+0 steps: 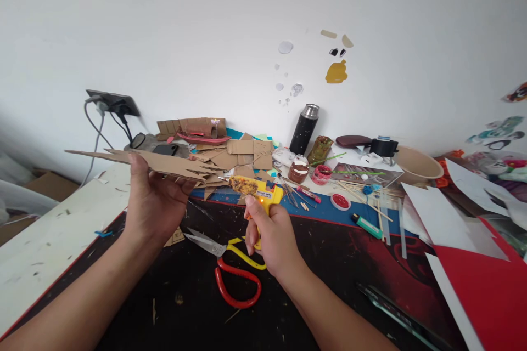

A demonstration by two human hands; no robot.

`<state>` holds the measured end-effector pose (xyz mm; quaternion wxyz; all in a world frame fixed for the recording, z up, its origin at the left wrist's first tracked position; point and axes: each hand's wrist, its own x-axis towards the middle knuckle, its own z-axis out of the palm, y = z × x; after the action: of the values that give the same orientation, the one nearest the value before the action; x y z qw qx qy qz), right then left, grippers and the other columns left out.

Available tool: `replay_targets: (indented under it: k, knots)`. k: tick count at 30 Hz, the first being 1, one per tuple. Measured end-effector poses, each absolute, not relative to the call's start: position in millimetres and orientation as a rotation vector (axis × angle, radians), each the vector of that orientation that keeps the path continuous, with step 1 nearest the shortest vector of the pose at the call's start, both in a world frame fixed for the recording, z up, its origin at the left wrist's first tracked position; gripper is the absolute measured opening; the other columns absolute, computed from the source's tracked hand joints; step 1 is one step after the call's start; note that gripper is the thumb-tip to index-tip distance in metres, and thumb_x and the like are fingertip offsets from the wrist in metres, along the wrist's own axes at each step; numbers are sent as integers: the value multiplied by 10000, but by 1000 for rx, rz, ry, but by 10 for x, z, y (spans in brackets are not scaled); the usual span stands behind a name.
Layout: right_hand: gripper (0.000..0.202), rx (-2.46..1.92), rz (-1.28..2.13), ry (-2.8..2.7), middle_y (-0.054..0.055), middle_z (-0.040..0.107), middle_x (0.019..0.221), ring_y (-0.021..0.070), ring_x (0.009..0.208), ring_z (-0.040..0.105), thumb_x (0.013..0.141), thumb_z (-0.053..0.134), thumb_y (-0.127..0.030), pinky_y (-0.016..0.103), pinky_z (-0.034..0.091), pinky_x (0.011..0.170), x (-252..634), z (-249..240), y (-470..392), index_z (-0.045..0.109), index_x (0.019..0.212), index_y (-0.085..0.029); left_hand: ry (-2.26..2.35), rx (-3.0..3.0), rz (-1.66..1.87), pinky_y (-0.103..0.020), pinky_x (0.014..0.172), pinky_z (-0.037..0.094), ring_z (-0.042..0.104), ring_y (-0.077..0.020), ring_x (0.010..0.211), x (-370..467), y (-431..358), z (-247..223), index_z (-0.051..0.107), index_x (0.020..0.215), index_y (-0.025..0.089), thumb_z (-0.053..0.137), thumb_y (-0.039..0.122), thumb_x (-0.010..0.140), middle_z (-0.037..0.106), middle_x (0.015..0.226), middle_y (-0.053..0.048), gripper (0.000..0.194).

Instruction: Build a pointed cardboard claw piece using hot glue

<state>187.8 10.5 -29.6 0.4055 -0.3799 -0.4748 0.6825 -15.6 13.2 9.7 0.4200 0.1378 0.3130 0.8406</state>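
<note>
Pale surface (pixel 45 263); dark mat (pixel 164 307) over it. Blue scrap (pixel 102 233) at mat's left edge; scissors (pixel 214 249) on mat, handles apart.

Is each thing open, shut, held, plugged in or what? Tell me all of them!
Cardboard piece: held up in left hand
Yellow glue gun: held in right hand, nozzle toward cardboard
Scissors: lying down, handles apart
Socket: plugs in
Black flask: standing

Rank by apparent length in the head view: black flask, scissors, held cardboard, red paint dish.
1. Held cardboard, perhaps exaggerated by nearness
2. Scissors
3. Black flask
4. Red paint dish
</note>
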Motion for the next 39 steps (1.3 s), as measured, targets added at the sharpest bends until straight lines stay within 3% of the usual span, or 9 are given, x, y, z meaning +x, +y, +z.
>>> replay_targets:
  k: [5, 9, 15, 22, 28, 34, 39]
  knots:
    - [664, -967, 1730, -1220, -57, 487, 381, 107, 338, 455, 839, 728, -874, 225, 298, 401, 1870, -288, 116, 602, 731, -232, 798, 335, 2118, -241, 522, 635, 820, -194, 728, -169, 141, 115, 800, 1142, 178, 561, 722, 1100, 872, 932, -48, 595]
    - [644, -987, 1747, -1329, -70, 491, 399, 107, 348, 470, 869, 706, -854, 228, 327, 421, 1874, -303, 118, 630, 776, -221, 781, 328, 2163, -261, 629, 687, 846, -221, 820, -275, 162, 173, 756, 1082, 178, 685, 744, 1026, 860, 928, -60, 574]
    - [536, -1013, 1841, -1507, -70, 562, 490, 110, 396, 528, 937, 730, -737, 236, 398, 470, 1869, -383, 78, 656, 854, -213, 837, 227, 2244, -253, 627, 680, 833, -194, 791, -389, 210, 233, 709, 1050, 143, 549, 768, 1085, 848, 931, -65, 646]
    - [415, -942, 2000, -1639, -70, 575, 498, 105, 409, 527, 1094, 655, -573, 238, 403, 525, 1893, -411, 111, 641, 899, -207, 838, 289, 2197, -252, 693, 678, 813, -174, 757, -398, 257, 122, 729, 1069, 174, 569, 725, 1094, 860, 979, -65, 574]
    - [464, -1003, 2051, -1777, -49, 617, 542, 118, 436, 571, 1118, 615, -629, 233, 420, 522, 1911, -418, 70, 652, 941, -201, 824, 319, 2199, -274, 702, 693, 824, -178, 760, -468, 281, 35, 754, 1117, 190, 544, 695, 1119, 865, 958, -43, 547]
    - [565, -1057, 2073, -1950, -39, 634, 561, 120, 466, 595, 1093, 597, -733, 226, 442, 546, 1942, -378, 53, 667, 921, -199, 790, 388, 2183, -286, 658, 700, 804, -191, 676, -490, 306, -72, 759, 1043, 207, 759, 721, 984, 816, 787, -12, 518]
    - [528, -1100, 2046, -2090, -21, 697, 675, 107, 484, 639, 1111, 598, -685, 204, 420, 504, 1918, -316, 46, 641, 897, -204, 767, 393, 2185, -287, 650, 707, 813, -194, 697, -523, 314, -105, 774, 1057, 205, 793, 707, 963, 844, 842, -27, 511]
